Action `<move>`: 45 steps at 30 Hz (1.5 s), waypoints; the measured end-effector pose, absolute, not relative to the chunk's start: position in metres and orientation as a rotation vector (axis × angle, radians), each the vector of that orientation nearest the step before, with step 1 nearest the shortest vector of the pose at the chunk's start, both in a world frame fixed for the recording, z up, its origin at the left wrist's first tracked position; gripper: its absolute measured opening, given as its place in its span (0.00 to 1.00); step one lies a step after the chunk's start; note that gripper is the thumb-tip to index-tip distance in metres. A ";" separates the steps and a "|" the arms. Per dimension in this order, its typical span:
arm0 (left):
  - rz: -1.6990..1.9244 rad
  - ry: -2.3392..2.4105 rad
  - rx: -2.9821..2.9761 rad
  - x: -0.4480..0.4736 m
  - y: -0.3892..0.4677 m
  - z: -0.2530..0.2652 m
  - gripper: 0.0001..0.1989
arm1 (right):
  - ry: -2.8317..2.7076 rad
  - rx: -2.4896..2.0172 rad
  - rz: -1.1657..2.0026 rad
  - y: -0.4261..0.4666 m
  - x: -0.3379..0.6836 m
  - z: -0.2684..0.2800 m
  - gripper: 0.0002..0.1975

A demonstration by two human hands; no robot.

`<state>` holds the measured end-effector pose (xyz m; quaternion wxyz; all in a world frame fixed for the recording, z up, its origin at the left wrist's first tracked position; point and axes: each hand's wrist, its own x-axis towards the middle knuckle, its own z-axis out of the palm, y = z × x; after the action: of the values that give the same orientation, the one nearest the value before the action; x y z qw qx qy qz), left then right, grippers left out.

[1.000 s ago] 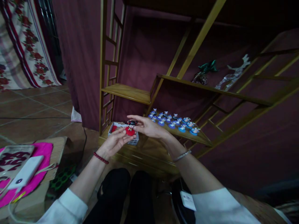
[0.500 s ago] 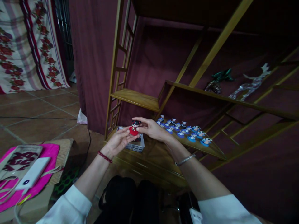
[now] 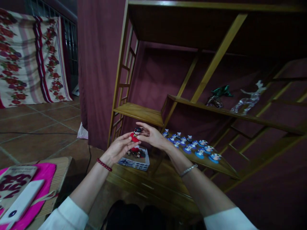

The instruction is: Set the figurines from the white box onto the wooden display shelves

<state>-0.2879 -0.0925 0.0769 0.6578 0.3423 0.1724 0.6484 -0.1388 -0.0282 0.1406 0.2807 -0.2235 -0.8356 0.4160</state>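
Observation:
A small black-haired figurine [image 3: 137, 131] on a round red base [image 3: 134, 137] is held up between my two hands. My left hand [image 3: 121, 144] pinches the base from the left. From the right, the thumb and fingers of my right hand [image 3: 153, 136] close on the figurine. Just below my hands sits a shallow patterned box [image 3: 140, 165] with a few more figurines, partly hidden by my left hand. To the right, several blue-based figurines [image 3: 188, 148] stand in rows on a wooden shelf [image 3: 223, 166].
A wooden display rack holds a bare-topped side shelf [image 3: 139, 111], a clear deer ornament [image 3: 249, 99] and a dark green ornament [image 3: 219, 95]. At the lower left, a white power bank [image 3: 22, 199] lies on a pink mat [image 3: 49, 172]. Maroon curtain [image 3: 96, 80] hangs behind.
The view has tilted up, so the rack and box appear lower. Both hands still hold the figurine, which is turned slightly. More of the box's contents now shows beneath.

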 end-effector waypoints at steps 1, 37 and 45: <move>1.480 0.399 0.767 -0.289 -0.092 0.080 0.11 | -2.237 -0.597 1.131 -0.027 -0.140 0.141 0.31; 1.715 0.698 0.873 -0.308 -0.047 0.135 0.05 | -1.990 -0.592 1.037 0.015 -0.181 0.157 0.29; 1.812 0.967 1.057 -0.312 -0.020 0.143 0.05 | -1.992 -0.637 0.945 0.032 -0.190 0.166 0.25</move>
<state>-0.3124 -0.0197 0.1431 0.4040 0.4188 0.3829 0.7175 -0.1903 0.0324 0.1663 0.4106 -0.2530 -0.7915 0.3755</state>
